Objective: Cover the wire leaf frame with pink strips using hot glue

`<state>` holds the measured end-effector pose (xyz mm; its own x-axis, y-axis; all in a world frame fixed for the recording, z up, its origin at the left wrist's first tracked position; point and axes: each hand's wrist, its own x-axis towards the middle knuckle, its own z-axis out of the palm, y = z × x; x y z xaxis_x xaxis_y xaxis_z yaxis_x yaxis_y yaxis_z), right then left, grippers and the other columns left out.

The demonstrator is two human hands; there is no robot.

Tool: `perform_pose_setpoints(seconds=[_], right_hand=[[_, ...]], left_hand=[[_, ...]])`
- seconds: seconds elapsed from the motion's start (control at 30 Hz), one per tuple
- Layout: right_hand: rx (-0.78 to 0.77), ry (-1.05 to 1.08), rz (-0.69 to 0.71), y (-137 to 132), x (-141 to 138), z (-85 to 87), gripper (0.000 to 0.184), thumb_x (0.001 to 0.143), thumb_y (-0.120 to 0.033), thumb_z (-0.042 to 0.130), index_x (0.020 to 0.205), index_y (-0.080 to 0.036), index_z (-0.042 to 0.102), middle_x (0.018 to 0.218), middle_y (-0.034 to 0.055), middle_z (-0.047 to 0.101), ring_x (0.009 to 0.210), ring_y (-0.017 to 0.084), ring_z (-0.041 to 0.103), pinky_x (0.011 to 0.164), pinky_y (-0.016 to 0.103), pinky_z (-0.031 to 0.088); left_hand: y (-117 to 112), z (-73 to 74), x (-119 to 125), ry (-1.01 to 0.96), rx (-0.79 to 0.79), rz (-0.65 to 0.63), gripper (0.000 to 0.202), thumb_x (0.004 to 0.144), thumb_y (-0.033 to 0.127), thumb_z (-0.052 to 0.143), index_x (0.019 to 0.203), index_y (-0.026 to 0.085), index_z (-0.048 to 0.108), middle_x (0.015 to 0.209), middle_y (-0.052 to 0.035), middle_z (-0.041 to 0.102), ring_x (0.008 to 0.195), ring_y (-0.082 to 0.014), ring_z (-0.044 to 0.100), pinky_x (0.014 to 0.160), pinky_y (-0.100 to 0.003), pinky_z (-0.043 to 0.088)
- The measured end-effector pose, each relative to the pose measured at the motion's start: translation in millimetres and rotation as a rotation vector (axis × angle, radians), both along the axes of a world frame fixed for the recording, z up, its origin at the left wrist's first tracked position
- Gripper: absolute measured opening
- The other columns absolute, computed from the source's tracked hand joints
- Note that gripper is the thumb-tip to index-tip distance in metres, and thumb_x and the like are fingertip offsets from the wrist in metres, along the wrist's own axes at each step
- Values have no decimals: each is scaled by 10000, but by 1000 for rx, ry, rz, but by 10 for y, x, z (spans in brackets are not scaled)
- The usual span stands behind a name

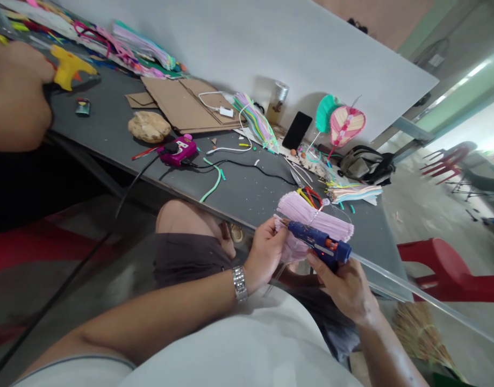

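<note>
My right hand (345, 279) is wrapped round a dark blue hot glue gun (311, 236), and a long clear glue stick (416, 290) sticks out of its back end. The gun's nozzle points left, close to the fingertips of my left hand (266, 250). That hand pinches a pale pink fuzzy piece (293, 251), partly hidden behind the gun; it looks made of pipe cleaners. Just beyond the gun, at the table's edge, lies a tied bundle of pale pink pipe cleaners (287, 203). Red and yellow-handled tools (313, 198) lie behind the bundle.
On the grey table (238, 183) are a magenta power adapter (178, 150) with cables, a stone-like lump (149, 127), cardboard (190, 105), a phone (297, 130) and colourful pipe cleaners (257, 121). At left, another person's hand (23, 64) holds a yellow glue gun (69, 67).
</note>
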<state>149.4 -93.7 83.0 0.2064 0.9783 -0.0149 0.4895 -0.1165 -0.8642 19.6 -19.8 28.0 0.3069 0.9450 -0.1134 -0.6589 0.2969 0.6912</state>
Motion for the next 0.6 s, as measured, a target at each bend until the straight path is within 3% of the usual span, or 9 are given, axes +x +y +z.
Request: perform_pose_setpoints(seconds=[0.2, 0.4, 0.6], right_hand=[[-49, -9, 22, 12, -14, 5, 367, 836, -536, 712, 703, -198, 764, 525, 14, 650, 428, 157, 551, 423, 257, 472], [2, -87, 38, 24, -1, 3, 385, 856, -505, 706, 618, -203, 717, 418, -13, 520, 381, 135, 459, 367, 252, 386], [11, -100, 47, 37, -11, 17, 372, 858, -490, 705, 620, -205, 720, 412, -24, 495, 372, 128, 436, 389, 262, 403]], left_hand=[[-3, -6, -18, 5, 9, -9, 348, 718, 463, 826, 779, 171, 647, 724, -9, 672, 650, -132, 598, 643, -246, 490], [-4, -51, -16, 38, 19, -10, 302, 739, 420, 803, 768, 171, 635, 708, 6, 635, 627, -116, 538, 609, -225, 437], [-1, -92, -10, 105, 50, 6, 308, 769, 446, 778, 785, 173, 637, 736, 3, 633, 633, -118, 526, 630, -235, 443]])
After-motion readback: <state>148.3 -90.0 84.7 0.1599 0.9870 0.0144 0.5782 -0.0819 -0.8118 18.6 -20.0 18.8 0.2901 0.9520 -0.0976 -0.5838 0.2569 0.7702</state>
